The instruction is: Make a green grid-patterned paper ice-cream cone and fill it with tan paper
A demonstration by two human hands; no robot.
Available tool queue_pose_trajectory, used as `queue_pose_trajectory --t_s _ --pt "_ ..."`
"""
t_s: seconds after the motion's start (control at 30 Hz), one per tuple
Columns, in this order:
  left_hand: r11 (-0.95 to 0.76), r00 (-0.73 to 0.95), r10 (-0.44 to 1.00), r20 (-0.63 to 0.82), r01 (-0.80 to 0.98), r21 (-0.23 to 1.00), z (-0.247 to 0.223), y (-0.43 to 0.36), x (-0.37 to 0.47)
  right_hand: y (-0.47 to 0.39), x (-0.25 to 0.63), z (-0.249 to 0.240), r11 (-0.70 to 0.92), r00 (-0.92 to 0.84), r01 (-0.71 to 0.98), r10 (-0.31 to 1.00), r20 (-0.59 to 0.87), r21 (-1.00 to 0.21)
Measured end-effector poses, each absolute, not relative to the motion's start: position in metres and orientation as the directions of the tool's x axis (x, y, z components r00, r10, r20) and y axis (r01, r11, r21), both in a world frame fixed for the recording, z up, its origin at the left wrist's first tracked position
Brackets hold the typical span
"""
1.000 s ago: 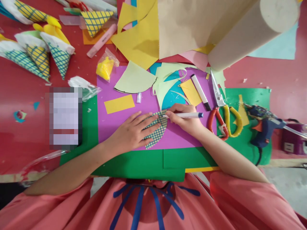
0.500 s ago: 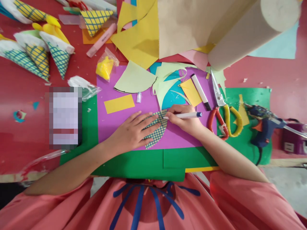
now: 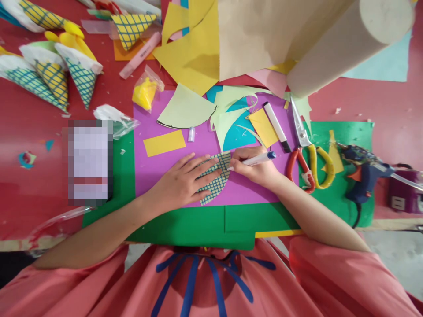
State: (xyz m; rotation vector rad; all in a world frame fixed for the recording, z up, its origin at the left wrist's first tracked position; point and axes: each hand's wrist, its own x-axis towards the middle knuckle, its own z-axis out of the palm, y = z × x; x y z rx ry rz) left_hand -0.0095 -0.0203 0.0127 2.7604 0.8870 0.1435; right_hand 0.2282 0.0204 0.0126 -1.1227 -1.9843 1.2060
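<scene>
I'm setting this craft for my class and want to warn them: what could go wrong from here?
Any wet blue lines on the gridded paper might smear under the left hand, which lies across it. The pen in the right hand is near the paper's edge, so a stroke could run onto the purple sheet.

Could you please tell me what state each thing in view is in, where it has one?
Left hand: spread flat on gridded paper
Right hand: gripping pen
Pen: held, tip by paper's right edge
Gridded paper: pressed flat, partly covered
Scissors: lying, blades look closed
Glue gun: on its side
Marker: lying loose
Yellow lump: bagged
Cones: rolled, grid-patterned
</scene>
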Motion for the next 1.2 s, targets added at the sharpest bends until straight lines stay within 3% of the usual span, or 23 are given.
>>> queue_pose_trajectory --t_s 0.17,0.8,1.2 --pt "-0.771 0.795 0.606 0.003 0.587 0.247 0.0128 -0.0197 -0.0097 0.019 0.2303 0.0114 0.16 -0.412 0.31 0.911 0.02 -0.937" --pt "-0.766 0.778 0.627 0.045 0.606 0.214 0.0136 -0.019 -0.009 0.0193 0.23 0.0063 0.298 -0.476 0.378 0.875 0.093 -0.876" --pt "-0.763 0.775 0.63 0.042 0.609 0.215 0.0128 -0.0193 -0.0094 0.0188 0.2293 0.009 0.286 -0.532 0.338 0.844 0.069 -0.896"
